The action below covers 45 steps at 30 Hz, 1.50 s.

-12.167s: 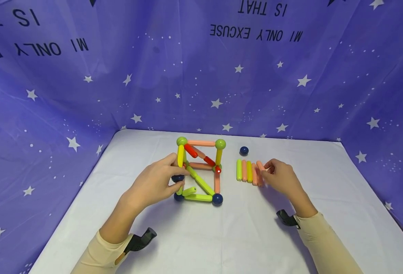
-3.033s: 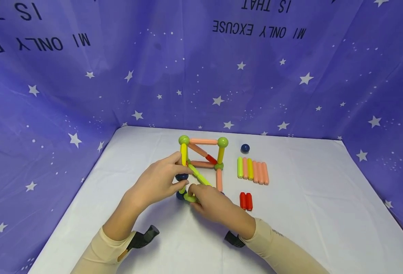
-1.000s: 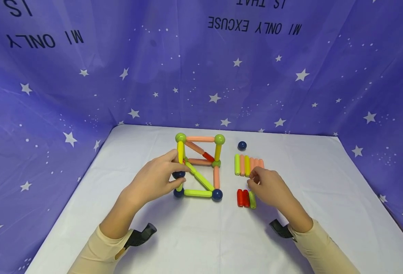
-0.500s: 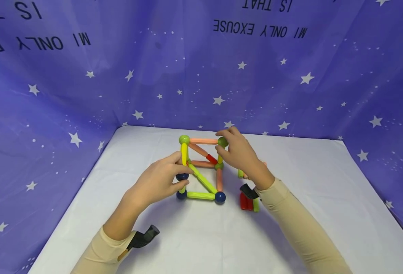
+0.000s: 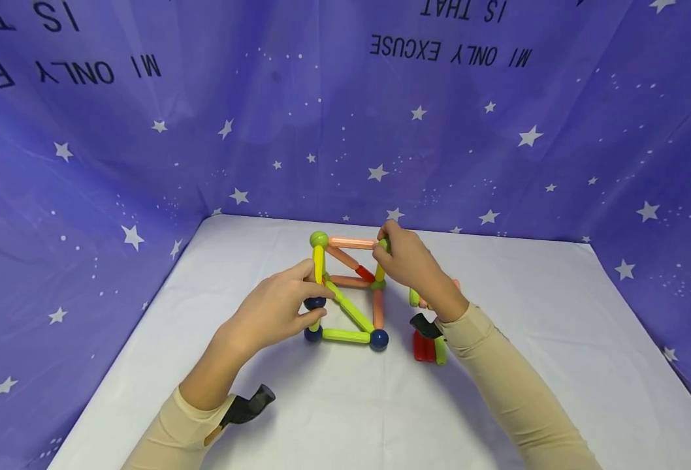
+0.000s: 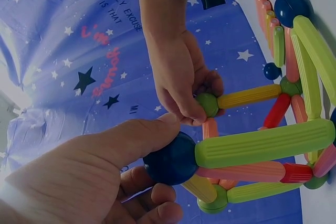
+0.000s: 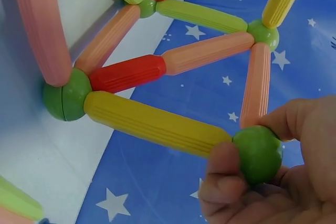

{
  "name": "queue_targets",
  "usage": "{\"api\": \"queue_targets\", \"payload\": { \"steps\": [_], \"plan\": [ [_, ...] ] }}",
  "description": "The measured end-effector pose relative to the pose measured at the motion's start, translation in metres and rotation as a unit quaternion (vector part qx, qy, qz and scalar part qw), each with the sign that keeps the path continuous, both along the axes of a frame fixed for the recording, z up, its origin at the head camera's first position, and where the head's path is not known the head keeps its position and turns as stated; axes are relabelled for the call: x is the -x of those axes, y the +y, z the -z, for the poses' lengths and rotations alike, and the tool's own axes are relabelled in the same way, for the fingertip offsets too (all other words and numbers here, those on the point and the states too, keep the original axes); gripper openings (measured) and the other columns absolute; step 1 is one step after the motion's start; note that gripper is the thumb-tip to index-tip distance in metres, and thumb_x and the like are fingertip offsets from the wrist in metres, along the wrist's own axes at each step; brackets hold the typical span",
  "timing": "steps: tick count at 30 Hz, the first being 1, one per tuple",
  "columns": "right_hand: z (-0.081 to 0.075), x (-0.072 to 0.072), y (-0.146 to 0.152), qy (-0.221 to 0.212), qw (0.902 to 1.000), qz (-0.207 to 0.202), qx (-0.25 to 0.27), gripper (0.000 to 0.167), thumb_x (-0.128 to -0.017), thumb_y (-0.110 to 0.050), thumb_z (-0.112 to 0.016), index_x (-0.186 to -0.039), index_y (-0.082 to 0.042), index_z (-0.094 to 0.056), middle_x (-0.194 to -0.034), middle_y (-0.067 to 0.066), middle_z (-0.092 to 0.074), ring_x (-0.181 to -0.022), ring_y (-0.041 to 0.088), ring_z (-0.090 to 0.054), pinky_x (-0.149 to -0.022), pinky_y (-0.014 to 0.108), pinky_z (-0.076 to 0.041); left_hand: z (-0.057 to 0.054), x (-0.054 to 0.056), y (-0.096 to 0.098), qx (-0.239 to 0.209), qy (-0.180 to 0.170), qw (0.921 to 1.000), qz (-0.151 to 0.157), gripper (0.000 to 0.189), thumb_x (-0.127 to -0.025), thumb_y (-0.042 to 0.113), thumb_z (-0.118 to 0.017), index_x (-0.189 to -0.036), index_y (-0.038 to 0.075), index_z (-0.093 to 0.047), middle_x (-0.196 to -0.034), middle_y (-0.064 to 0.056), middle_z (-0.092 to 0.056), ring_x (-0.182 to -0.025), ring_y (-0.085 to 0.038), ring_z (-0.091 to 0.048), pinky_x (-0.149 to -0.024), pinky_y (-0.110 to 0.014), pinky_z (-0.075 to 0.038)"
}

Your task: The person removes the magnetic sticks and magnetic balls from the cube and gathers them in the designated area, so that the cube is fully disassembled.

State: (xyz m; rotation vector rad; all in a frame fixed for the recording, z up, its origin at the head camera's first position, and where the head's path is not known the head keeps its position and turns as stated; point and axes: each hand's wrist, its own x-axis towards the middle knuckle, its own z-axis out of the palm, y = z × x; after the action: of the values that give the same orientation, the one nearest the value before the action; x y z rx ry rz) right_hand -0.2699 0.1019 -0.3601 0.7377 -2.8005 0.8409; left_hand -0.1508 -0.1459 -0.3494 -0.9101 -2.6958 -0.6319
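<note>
Hands point(image 5: 410, 261) now both on balls point(image 7: 257, 153)

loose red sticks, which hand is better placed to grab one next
Likely the right hand: it pinches a green ball but is nearer the red sticks; the left hand holds a blue ball at the frame's left.

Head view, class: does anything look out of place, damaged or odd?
The black lettering on the purple backdrop looks odd because it reads upside down. Nothing on the stick-and-ball frame looks visibly broken.
</note>
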Motion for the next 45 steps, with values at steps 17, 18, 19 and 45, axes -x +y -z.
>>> {"api": "queue_targets", "payload": {
  "steps": [17, 18, 19, 45],
  "plan": [
    [0.003, 0.011, 0.026, -0.208, 0.9447, 0.032, 0.252, 0.032, -0.100, -0.027, -0.054, -0.120, -0.003, -0.047, -0.107, 0.019, -0.055, -0.084, 0.035, -0.060, -0.070, 0.036, -0.052, 0.001, 0.000, 0.001, 0.000, 0.004, 1.0000, -0.004, 0.022, -0.080, 0.019, -0.081, -0.102, 0.019, -0.077, -0.092, 0.010, -0.046, -0.071, -0.006, -0.048, -0.058, -0.023, -0.043],
    [0.003, 0.012, 0.030, -0.212, 0.9398, 0.035, 0.266, 0.034, -0.099, -0.025, -0.056, -0.122, -0.002, -0.048, -0.110, 0.020, -0.053, -0.086, 0.035, -0.060, -0.070, 0.035, -0.053, 0.001, 0.000, 0.001, 0.000, 0.004, 1.0000, -0.003, 0.022, -0.080, 0.019, -0.081, -0.102, 0.018, -0.077, -0.092, 0.010, -0.046, -0.071, -0.006, -0.048, -0.058, -0.023, -0.043],
    [0.003, 0.014, 0.034, -0.213, 0.9377, 0.043, 0.271, 0.036, -0.098, -0.024, -0.059, -0.124, -0.002, -0.049, -0.112, 0.019, -0.052, -0.087, 0.036, -0.060, -0.071, 0.033, -0.053, 0.001, 0.000, 0.001, -0.001, 0.004, 1.0000, -0.002, 0.022, -0.080, 0.018, -0.081, -0.102, 0.018, -0.077, -0.092, 0.009, -0.046, -0.072, -0.007, -0.049, -0.059, -0.023, -0.043],
    [0.067, 0.090, 0.117, -0.150, 0.9705, 0.150, -0.114, 0.042, -0.092, -0.013, -0.060, -0.128, 0.009, -0.055, -0.119, 0.028, -0.058, -0.105, 0.040, -0.054, -0.099, 0.052, -0.042, 0.002, 0.003, -0.001, -0.002, -0.007, 1.0000, -0.001, 0.023, -0.080, 0.019, -0.081, -0.103, 0.018, -0.077, -0.096, 0.009, -0.049, -0.073, -0.008, -0.051, -0.060, -0.023, -0.044]
  ]
}}
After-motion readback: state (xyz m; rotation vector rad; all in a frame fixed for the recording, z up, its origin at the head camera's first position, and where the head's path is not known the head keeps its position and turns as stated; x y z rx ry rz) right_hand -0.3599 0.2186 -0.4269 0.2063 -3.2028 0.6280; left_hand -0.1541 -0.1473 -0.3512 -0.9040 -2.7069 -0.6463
